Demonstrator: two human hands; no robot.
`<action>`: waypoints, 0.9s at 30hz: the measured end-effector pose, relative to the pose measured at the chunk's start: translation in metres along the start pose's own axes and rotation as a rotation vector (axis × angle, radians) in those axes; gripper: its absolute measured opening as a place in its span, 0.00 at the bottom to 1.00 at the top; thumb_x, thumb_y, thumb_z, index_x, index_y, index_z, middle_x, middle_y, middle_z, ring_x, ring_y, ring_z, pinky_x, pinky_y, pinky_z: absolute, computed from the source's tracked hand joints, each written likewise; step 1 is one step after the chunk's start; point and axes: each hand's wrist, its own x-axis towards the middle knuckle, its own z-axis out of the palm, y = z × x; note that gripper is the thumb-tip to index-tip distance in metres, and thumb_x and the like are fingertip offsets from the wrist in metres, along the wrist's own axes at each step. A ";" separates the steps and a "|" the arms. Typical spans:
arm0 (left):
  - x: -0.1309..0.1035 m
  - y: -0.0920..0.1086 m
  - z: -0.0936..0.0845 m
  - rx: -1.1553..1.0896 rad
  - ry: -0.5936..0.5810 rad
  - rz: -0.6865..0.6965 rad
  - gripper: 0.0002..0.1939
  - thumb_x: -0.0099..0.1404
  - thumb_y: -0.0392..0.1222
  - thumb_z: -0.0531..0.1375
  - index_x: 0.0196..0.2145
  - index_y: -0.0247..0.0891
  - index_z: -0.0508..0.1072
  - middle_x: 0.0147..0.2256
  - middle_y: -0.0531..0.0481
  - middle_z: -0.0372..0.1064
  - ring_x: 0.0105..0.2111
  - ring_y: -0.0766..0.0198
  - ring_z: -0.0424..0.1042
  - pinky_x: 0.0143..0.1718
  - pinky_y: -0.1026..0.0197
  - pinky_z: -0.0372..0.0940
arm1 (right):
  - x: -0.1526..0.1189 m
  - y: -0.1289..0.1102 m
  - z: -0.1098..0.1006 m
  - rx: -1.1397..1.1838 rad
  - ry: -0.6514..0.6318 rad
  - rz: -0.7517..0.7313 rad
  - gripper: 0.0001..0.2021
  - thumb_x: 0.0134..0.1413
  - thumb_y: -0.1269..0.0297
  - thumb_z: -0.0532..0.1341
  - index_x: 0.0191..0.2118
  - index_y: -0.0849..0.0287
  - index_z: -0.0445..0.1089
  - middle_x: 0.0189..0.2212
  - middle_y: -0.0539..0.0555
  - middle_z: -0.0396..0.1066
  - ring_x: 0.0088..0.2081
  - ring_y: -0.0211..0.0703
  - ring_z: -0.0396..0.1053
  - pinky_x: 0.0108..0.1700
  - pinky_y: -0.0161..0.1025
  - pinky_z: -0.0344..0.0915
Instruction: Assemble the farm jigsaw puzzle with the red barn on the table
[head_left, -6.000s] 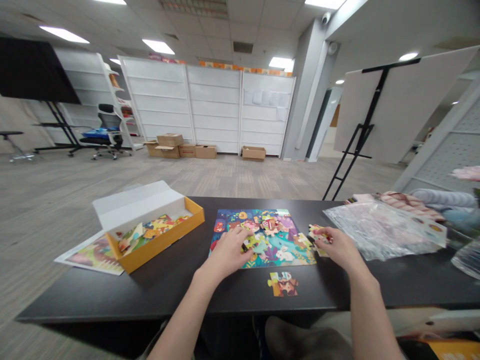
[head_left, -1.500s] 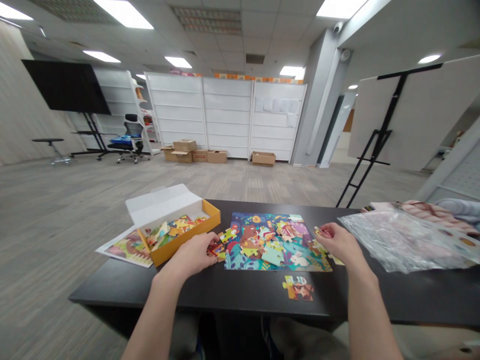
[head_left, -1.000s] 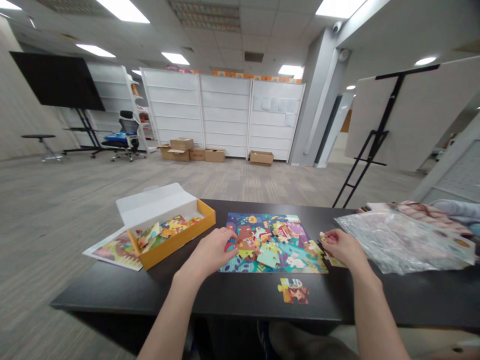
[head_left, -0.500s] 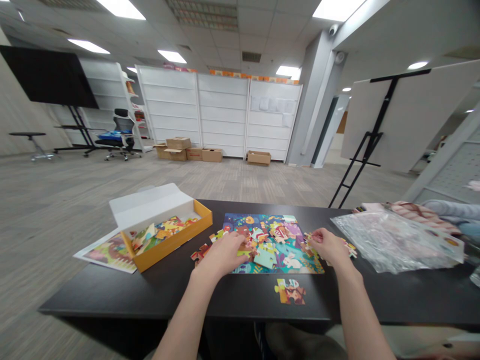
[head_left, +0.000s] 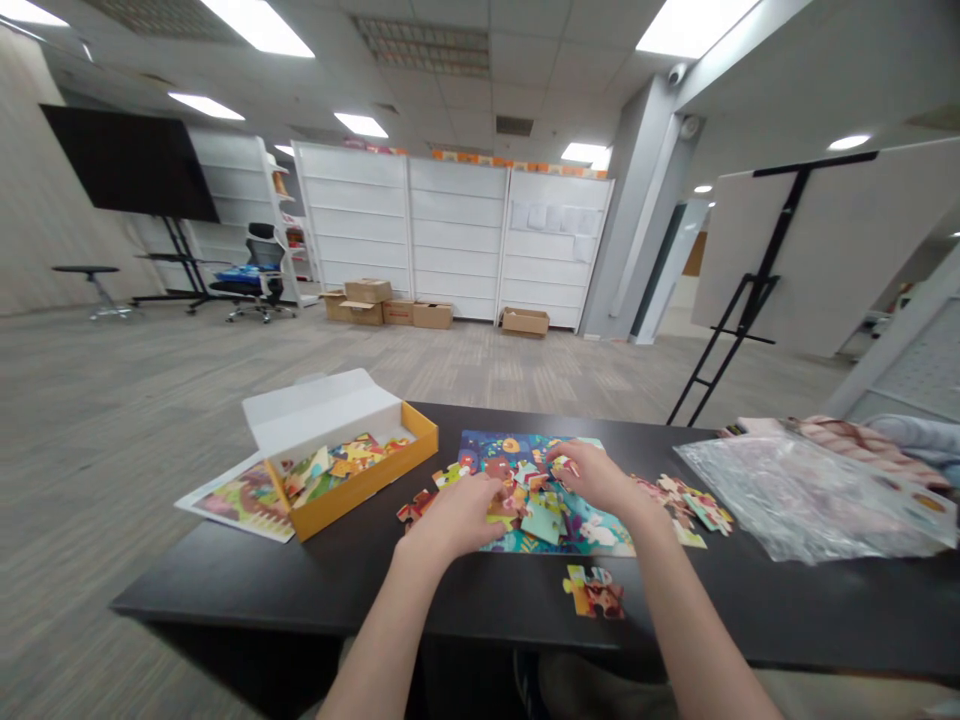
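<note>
A colourful picture board with a white rabbit lies on the black table, and loose jigsaw pieces are heaped over its middle. My left hand rests at the heap's left side, thumb apart from the fingers, touching pieces and holding none that I can see. Over the board's upper right, my right hand has its fingertips closed on a red-and-white puzzle piece. Joined pieces lie near the front edge. More pieces are spread right of the board, partly behind my right forearm.
An open yellow box with puzzle pieces inside stands at the left, on part of a printed picture sheet. Clear plastic bags and folded fabric lie on the right of the black table.
My right hand has moved left from the pieces beside the board to the board's upper right, where it grips a piece. My left hand stays by the heap. The view has shifted slightly.
</note>
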 end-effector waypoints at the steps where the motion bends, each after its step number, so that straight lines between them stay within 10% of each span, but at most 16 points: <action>1: -0.001 0.000 0.000 -0.003 -0.001 0.000 0.14 0.58 0.43 0.62 0.43 0.41 0.76 0.44 0.44 0.76 0.45 0.49 0.75 0.46 0.55 0.66 | 0.007 -0.009 0.004 -0.040 -0.050 -0.027 0.17 0.52 0.78 0.57 0.44 0.58 0.77 0.46 0.58 0.76 0.50 0.50 0.71 0.54 0.43 0.62; 10: -0.011 -0.010 -0.004 -0.128 -0.022 0.019 0.18 0.54 0.43 0.67 0.44 0.43 0.77 0.46 0.48 0.76 0.47 0.52 0.74 0.48 0.58 0.65 | 0.032 -0.031 0.027 -0.012 -0.288 -0.002 0.28 0.43 0.81 0.58 0.51 0.56 0.76 0.53 0.57 0.75 0.56 0.51 0.70 0.57 0.41 0.62; 27: -0.008 -0.007 -0.006 -0.095 0.076 -0.055 0.11 0.63 0.44 0.59 0.41 0.40 0.76 0.42 0.44 0.77 0.43 0.53 0.75 0.44 0.57 0.65 | 0.025 -0.001 0.024 0.057 -0.082 0.013 0.18 0.44 0.69 0.68 0.44 0.59 0.76 0.45 0.59 0.75 0.49 0.52 0.71 0.51 0.44 0.65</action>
